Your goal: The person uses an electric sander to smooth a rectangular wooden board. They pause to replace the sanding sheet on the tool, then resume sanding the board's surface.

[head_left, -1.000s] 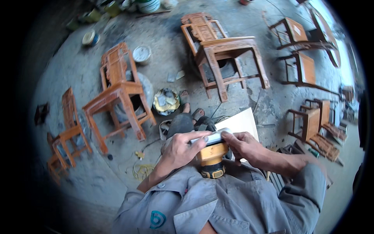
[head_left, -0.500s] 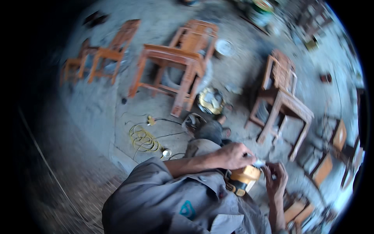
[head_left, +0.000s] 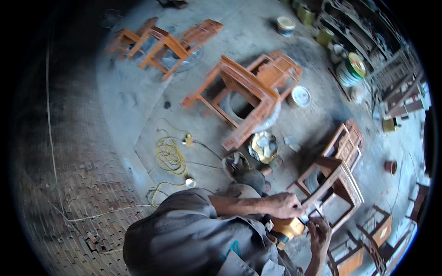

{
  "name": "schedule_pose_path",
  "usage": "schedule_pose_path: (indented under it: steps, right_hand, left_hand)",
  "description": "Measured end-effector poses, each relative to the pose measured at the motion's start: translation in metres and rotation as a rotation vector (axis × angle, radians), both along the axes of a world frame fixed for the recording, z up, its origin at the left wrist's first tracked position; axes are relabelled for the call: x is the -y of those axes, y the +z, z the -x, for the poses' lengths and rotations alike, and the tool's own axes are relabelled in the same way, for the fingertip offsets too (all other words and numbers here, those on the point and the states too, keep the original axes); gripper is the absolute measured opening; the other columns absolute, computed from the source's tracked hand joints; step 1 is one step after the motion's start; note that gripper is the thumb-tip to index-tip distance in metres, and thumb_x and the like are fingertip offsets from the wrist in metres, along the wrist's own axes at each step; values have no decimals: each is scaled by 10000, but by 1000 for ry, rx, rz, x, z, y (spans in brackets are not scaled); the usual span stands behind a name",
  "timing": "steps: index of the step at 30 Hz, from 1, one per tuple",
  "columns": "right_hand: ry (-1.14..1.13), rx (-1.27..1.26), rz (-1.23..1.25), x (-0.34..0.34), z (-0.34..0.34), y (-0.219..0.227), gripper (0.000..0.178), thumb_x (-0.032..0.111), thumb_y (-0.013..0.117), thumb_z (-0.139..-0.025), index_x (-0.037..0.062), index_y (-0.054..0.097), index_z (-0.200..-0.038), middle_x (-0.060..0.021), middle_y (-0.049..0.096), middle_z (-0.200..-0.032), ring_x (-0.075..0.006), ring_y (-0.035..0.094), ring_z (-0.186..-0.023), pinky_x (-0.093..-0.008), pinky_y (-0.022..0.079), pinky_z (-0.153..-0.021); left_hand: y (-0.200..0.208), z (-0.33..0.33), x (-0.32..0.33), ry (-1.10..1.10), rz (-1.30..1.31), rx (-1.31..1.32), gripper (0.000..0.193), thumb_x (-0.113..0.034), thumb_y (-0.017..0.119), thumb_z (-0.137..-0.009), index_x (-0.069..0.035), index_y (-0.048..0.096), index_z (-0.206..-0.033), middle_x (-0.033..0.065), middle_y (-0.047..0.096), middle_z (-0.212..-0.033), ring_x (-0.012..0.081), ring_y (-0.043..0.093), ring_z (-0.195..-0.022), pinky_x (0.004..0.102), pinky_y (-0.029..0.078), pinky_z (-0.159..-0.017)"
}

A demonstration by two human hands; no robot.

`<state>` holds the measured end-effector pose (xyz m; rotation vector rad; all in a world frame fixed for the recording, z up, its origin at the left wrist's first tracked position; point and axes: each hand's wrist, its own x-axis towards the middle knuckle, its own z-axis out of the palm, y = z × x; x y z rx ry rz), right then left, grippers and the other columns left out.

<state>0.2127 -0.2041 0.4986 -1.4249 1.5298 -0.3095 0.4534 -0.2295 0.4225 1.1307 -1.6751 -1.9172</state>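
Observation:
My left hand (head_left: 283, 205) reaches across my front, its fingers closed on a small whitish piece (head_left: 304, 219), too small to make out. Just beyond it, my right hand (head_left: 319, 230) has its fingers bent in a pinch at the other side of that same piece. Below both hands a yellow and black thing (head_left: 288, 227), like the body of a power tool, rests against my grey clothes. Its lower part is hidden by the cloth and my arm.
Carved wooden chairs (head_left: 248, 89) stand on the concrete floor, with another chair (head_left: 338, 175) close by on the right. A coiled yellow cord (head_left: 169, 156) lies left of a gold-rimmed basin (head_left: 263, 147). Paint buckets (head_left: 351, 70) stand far right. Brick paving (head_left: 78, 207) is at left.
The whole view has swung, so chairs and basin sit lower and further right, and more brick shows at left. Both hands stay together at the small whitish piece.

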Motion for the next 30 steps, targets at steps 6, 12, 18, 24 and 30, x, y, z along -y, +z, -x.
schedule_pose_path:
  steps: [6,12,18,24,30]
  right_hand:
    - [-6,101,81,-2,-2,-2,173,29,772,-891,7,777,-1063,-100,696,-946,-177,671,-848,-292,529,-744]
    - [-25,178,222,-15,3,-17,173,89,735,-949,32,757,-1111,-109,697,-971,-237,681,-866,-341,540,-784]
    - [-162,323,144,-39,2,-25,258,30,575,-1042,3,688,-1273,-113,686,-1102,-177,691,-963,-305,560,-860]
    - [-210,286,162,-48,7,-19,249,21,642,-997,10,693,-1240,-121,703,-1132,-184,706,-976,-319,572,-863]
    - [-89,61,483,-45,6,-17,128,55,744,-904,50,746,-1031,-78,717,-951,-269,705,-852,-380,562,-722]
  left_hand:
    - [-2,-5,-10,43,-26,46,498,-463,616,-987,-21,767,-1160,193,777,-918,202,747,-866,358,566,-795]
    - [-3,-8,-9,88,-33,-88,434,-389,630,-1013,11,763,-1118,172,772,-917,200,735,-891,323,557,-807]
    - [-2,-19,0,-31,-32,7,447,-377,640,-1012,38,751,-1134,128,756,-872,158,696,-868,305,538,-774]
    - [18,-9,10,-74,-15,77,438,-365,631,-1012,34,743,-1151,132,739,-860,133,651,-817,300,524,-757]
    - [21,-2,10,-73,-14,40,425,-354,623,-1018,27,748,-1158,89,720,-819,100,625,-799,285,511,-728]
